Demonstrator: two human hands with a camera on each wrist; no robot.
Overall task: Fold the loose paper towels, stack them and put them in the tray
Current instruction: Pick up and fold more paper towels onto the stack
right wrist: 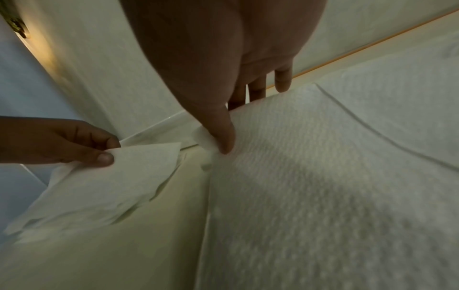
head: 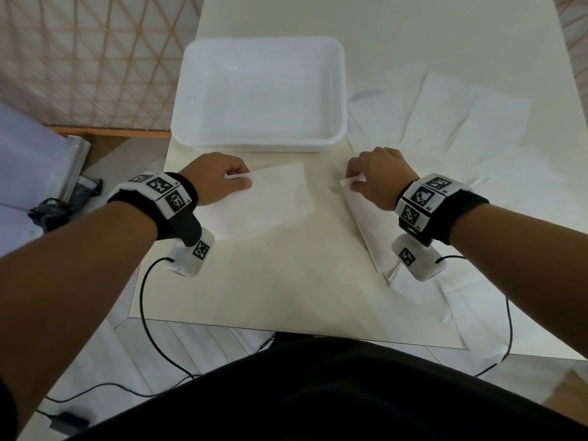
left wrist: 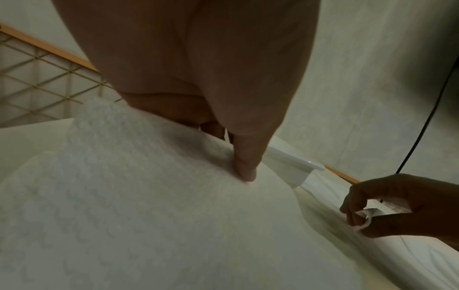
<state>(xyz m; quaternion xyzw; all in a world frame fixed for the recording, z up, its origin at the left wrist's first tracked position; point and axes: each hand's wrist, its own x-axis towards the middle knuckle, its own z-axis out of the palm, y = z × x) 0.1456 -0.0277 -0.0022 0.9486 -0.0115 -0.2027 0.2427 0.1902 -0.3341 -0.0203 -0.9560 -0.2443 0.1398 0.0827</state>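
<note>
Nothing readable here really, just black-and-white square code markers on both wrist bands (head: 165, 192), no actual words.

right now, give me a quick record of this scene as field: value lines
surface: pale table
tray: white tray, at the far side, nothing in it
left hand: left hand pinches a corner of the folded paper towel
right hand: right hand pinches a corner of the second paper towel
loose towels: unfolded paper towels spread right of the tray
stack: none visible yet
</note>
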